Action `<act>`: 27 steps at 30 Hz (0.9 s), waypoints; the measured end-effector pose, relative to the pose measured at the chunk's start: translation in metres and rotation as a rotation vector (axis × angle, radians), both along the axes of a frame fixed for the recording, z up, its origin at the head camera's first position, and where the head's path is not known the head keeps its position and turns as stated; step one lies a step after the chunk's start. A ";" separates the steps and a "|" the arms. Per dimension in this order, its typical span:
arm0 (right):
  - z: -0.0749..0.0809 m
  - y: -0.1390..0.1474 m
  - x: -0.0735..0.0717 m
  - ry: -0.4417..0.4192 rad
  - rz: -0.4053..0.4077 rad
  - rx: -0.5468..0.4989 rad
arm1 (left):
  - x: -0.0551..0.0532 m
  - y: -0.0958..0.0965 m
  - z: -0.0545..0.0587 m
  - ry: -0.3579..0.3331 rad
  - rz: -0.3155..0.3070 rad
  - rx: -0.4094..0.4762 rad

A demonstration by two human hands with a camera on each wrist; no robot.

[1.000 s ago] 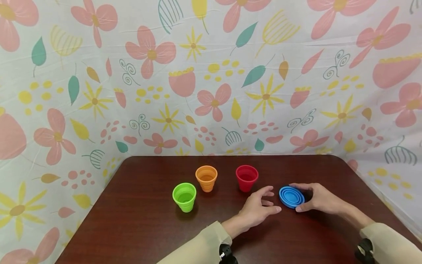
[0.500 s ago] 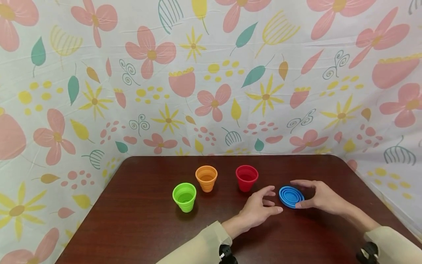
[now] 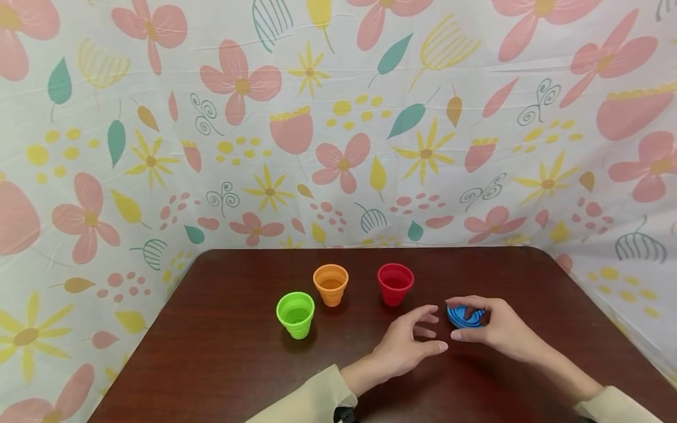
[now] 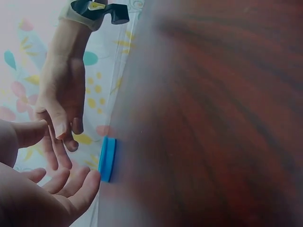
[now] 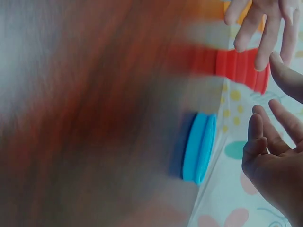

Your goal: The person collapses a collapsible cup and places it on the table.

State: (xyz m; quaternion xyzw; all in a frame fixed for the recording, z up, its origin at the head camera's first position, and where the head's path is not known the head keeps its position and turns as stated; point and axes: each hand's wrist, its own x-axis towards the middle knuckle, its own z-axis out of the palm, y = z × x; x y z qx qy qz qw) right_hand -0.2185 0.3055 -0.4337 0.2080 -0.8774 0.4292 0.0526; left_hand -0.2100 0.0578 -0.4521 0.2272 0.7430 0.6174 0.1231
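A blue collapsible cup [image 3: 457, 317], folded flat into rings, lies on the table at the right in the head view. My right hand [image 3: 499, 332] hovers over its right side, thumb and fingers spread apart and partly covering it. The right wrist view has the flattened cup [image 5: 199, 149] on the tabletop, apart from the fingers of that hand [image 5: 279, 165]. To the left of it my left hand [image 3: 402, 346] is held in the air, fingers loosely bent and thumb apart, holding nothing. In the left wrist view both hands are raised near the blue cup [image 4: 108, 158].
Three unfolded collapsible cups stand upright on the dark wooden table [image 3: 211, 352]: a green one [image 3: 296, 316], an orange one [image 3: 331, 286] and a red one [image 3: 395, 285], the red being nearest my left hand. A flower-patterned cloth [image 3: 338, 117] hangs behind the table.
My right hand has moved left, from the blue cup's right edge to over it. My left hand has shifted slightly left and toward me. The cups stay where they were.
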 end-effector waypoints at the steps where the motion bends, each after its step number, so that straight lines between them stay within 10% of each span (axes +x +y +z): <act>1: 0.000 -0.002 0.002 -0.004 0.001 -0.006 | 0.001 -0.002 0.000 0.003 0.000 0.005; 12: -0.003 -0.017 0.001 -0.059 -0.002 -0.060 | 0.001 -0.030 -0.007 0.040 0.059 0.048; 27: 0.003 -0.026 -0.024 -0.067 0.001 -0.060 | -0.024 -0.048 -0.007 0.142 0.346 0.032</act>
